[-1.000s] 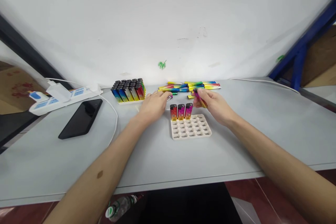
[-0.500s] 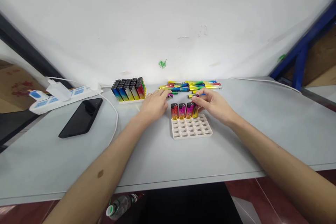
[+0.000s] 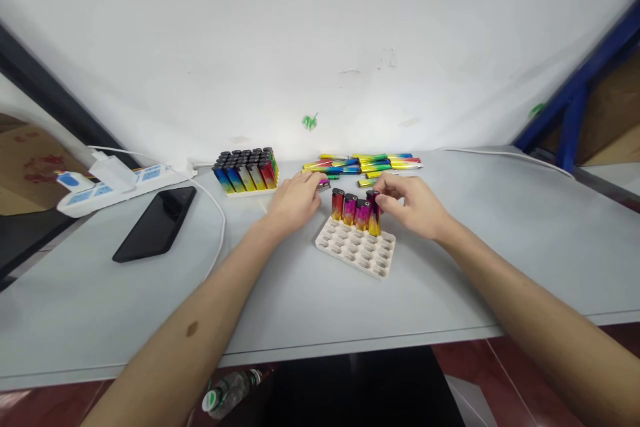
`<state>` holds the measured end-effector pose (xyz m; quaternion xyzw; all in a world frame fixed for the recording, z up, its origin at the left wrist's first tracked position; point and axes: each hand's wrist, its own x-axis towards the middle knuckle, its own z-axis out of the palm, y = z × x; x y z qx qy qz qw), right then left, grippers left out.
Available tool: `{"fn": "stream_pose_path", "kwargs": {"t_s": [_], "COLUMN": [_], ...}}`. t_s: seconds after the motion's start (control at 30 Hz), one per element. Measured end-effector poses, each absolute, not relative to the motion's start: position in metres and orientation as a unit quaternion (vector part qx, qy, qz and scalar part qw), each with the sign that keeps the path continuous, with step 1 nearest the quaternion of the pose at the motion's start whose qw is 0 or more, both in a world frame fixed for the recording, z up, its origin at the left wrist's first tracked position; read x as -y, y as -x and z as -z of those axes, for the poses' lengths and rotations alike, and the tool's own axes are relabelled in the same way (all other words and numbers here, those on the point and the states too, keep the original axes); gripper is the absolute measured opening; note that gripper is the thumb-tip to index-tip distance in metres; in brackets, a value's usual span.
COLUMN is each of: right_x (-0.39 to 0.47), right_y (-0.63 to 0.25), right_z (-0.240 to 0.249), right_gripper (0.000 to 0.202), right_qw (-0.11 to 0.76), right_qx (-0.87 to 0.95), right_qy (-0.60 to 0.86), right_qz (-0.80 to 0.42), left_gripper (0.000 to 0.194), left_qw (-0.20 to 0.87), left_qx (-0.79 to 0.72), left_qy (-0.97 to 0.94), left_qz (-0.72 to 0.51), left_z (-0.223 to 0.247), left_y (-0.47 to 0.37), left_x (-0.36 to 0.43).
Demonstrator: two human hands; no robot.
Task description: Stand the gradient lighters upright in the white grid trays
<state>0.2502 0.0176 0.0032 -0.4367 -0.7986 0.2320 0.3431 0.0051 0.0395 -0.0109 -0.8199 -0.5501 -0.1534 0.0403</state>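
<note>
My right hand (image 3: 417, 207) pinches a purple-and-yellow lighter (image 3: 374, 219) by its upper part; the lighter stands upright at the back right corner of a white slotted tray (image 3: 354, 250). Three more lighters (image 3: 350, 209), red and purple fading to yellow, stand beside it along the tray's back row. The slots in front of them hold nothing. My left hand (image 3: 296, 203) is on the table left of the tray, its fingers curled over a purple lighter (image 3: 325, 183). Only the metal-topped end of that lighter shows.
Loose shiny lighters (image 3: 370, 163) lie piled by the wall. A full tray of black-topped lighters (image 3: 246, 172) stands at back left. Further left are a black phone (image 3: 155, 223), a white cable (image 3: 223, 227) and a power strip (image 3: 107, 192). A bottle (image 3: 231, 392) is below the table edge.
The slotted tray has turned clockwise, its right side swinging toward me, and the standing lighters turned with it. My right hand has come slightly nearer; my left hand has stayed nearly still.
</note>
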Motion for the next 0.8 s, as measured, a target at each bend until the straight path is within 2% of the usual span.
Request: {"fn": "stream_pose_path", "kwargs": {"t_s": [0.4,0.5,0.57,0.8], "right_x": [-0.0168,-0.0160,-0.0154,-0.0121], "right_y": [-0.2499,-0.2489,-0.2486,-0.2506], "right_z": [-0.0004,-0.0019,-0.0025,-0.0059], "right_gripper": [0.010,0.030,0.035,0.025], "right_qw": [0.369,0.346,0.328,0.339], "right_qx": [0.784,0.799,0.812,0.819], "right_qy": [0.400,0.388,0.389,0.396], "right_qz": [-0.300,-0.301,-0.287,-0.241], "left_gripper": [0.035,0.035,0.034,0.035], "left_qw": [0.008,0.014,0.016,0.013], "left_qx": [0.551,0.540,0.538,0.543], "left_qy": [0.818,0.825,0.825,0.823], "left_qz": [0.167,0.169,0.171,0.167], "left_z": [0.0109,0.0131,0.0141,0.0141], "left_y": [-0.0075,-0.0064,-0.0061,-0.0057], "left_x": [-0.0373,-0.0391,-0.0398,-0.0400]}}
